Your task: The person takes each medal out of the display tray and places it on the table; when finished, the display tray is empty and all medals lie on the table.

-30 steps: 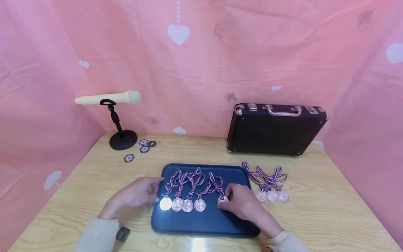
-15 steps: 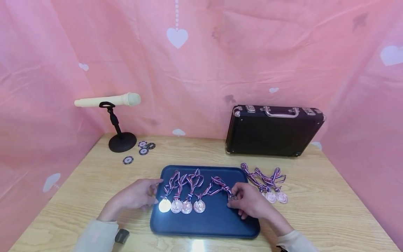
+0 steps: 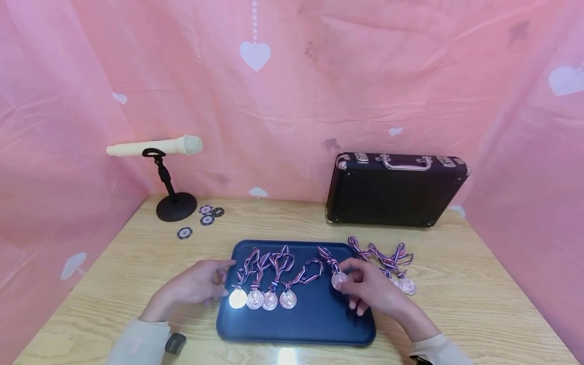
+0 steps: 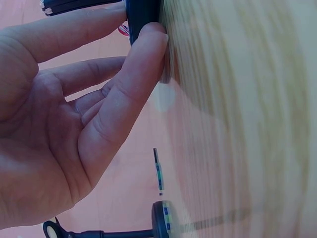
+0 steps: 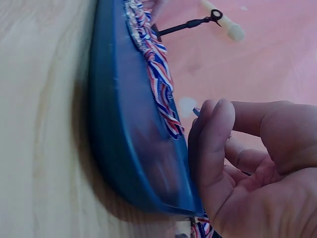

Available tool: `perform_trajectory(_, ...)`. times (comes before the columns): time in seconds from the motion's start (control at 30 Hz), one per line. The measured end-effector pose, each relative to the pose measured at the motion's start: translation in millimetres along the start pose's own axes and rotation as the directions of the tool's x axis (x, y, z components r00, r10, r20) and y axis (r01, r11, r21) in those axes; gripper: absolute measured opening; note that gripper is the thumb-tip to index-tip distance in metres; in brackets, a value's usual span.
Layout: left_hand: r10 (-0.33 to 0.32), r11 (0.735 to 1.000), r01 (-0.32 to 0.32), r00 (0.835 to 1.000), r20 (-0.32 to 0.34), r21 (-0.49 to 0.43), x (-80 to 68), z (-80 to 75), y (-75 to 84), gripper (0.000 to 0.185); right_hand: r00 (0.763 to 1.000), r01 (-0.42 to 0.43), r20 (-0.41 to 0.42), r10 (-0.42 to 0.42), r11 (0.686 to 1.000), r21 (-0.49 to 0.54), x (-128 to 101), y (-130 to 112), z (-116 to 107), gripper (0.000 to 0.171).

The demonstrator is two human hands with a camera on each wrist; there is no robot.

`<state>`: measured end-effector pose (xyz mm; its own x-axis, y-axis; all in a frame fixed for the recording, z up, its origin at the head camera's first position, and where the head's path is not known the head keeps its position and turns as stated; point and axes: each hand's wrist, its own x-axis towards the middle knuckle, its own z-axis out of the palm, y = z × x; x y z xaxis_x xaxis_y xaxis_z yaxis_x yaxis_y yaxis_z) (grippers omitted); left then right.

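Observation:
A dark blue tray (image 3: 315, 324) lies on the wooden table, with several medals (image 3: 262, 298) on striped ribbons lined up at its left side. My right hand (image 3: 365, 286) pinches one more medal (image 3: 338, 280) above the tray's right part, its ribbon (image 3: 315, 267) trailing left over the tray. In the right wrist view the fingers (image 5: 210, 144) curl beside the tray's rim (image 5: 114, 148). My left hand (image 3: 201, 281) rests on the tray's left edge, fingers relaxed; its fingertips (image 4: 148, 39) touch the tray rim.
More medals (image 3: 407, 286) with ribbons lie on the table right of the tray. A black case (image 3: 394, 195) stands at the back right. A microphone (image 3: 152, 147) on a black stand and several chips (image 3: 207, 215) sit at the back left.
My right hand has lifted the fifth medal and carried it to the right, away from the row. The ribbon stretched out behind it. The left hand stayed put.

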<state>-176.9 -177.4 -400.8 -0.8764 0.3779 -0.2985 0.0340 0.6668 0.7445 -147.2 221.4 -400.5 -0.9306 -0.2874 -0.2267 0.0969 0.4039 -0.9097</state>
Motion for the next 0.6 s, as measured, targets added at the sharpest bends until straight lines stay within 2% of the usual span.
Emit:
perform_trajectory(0.27,-0.021,1.0,0.021,1.0,0.004,-0.021,0.2,-0.1,0.1,0.074,0.998,0.005,-0.059,-0.002,0.998,0.059,-9.0,-3.6,-18.6,0.052)
perform_trajectory(0.4,-0.013,0.999,0.013,1.0,0.006,-0.029,0.4,0.2,0.0,0.074,0.996,0.017,-0.088,-0.009,0.996,0.089,-15.9,-0.2,-37.9,0.055)
perform_trajectory(0.6,-0.011,1.0,0.011,1.0,-0.003,-0.013,-0.3,-0.5,0.5,0.074,0.979,-0.017,-0.2,0.035,0.996,0.091,-27.5,17.0,-74.6,0.051)
